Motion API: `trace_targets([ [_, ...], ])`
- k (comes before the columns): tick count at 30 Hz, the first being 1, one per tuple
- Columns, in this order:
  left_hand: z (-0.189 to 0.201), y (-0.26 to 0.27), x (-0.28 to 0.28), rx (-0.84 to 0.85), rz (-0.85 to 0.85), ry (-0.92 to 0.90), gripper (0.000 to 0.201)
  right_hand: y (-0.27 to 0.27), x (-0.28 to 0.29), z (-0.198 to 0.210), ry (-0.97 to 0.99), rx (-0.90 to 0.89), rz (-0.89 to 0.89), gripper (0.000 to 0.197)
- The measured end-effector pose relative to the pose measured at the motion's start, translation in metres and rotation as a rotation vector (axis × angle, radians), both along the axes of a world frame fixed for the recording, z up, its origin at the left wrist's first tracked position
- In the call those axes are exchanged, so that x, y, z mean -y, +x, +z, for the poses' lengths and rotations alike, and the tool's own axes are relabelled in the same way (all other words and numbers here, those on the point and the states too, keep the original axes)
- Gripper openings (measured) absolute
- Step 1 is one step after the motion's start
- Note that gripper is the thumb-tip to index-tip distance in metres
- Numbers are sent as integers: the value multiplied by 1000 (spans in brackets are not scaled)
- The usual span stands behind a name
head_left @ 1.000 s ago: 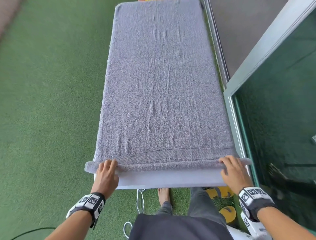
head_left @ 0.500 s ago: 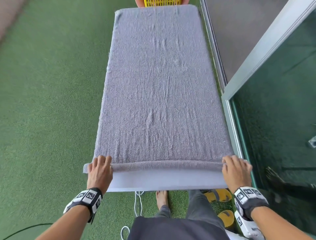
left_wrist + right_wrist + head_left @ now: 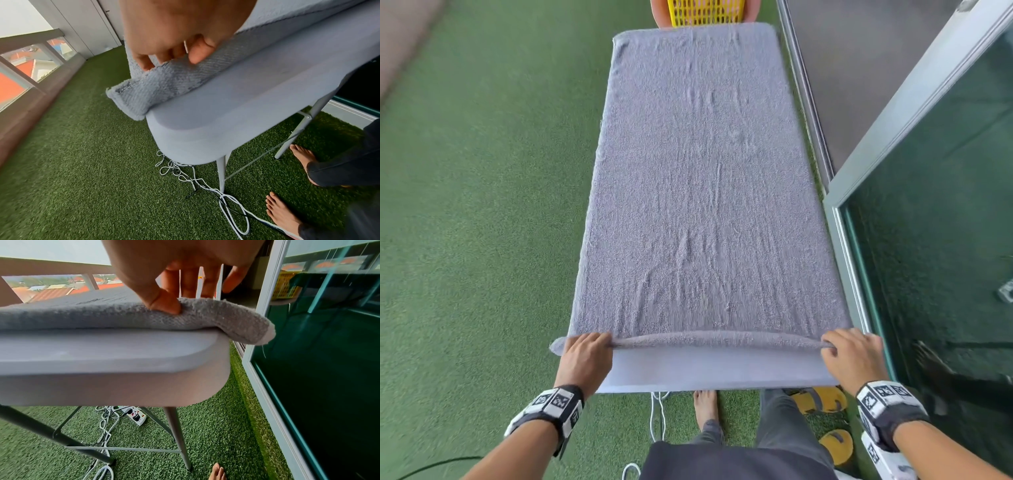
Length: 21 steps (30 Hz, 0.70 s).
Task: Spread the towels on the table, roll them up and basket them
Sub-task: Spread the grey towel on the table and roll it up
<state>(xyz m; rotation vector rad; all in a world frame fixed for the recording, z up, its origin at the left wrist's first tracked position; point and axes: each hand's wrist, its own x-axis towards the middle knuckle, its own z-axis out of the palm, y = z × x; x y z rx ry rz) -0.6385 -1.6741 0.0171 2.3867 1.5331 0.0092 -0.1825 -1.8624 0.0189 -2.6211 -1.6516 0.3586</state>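
Grey towel (image 3: 702, 178) flat along worktop (image 3: 709, 375), near hem turned into thin roll. Left hand (image 3: 585, 356) and right hand (image 3: 851, 354) pinch roll ends. Risks: ends overhang worktop corners, roll skews or loosens if hands advance unevenly. Yellow basket (image 3: 705, 12) beyond far end.

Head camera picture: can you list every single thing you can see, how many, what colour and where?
towel: one, grey, spread along the table, near edge rolled
table: one, pale grey, bare strip showing nearest the person
basket: one, yellow, beyond the table's far end
grass mat: one, green, covering the floor
cables: white, on the floor under the table
sandals: two, yellow, on the floor at right
glass panel: one, dark green, at right
feet: bare, one showing
left hand: grips the roll's left end
right hand: grips the roll's right end
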Motion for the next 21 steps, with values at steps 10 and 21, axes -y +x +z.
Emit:
trace_targets([
  [10, -2, 5, -2, 27, -54, 45, 42, -5, -4, -5, 17, -90, 36, 33],
  [21, -2, 4, -3, -12, 22, 23, 19, -1, -18, 6, -14, -34, -7, 12],
])
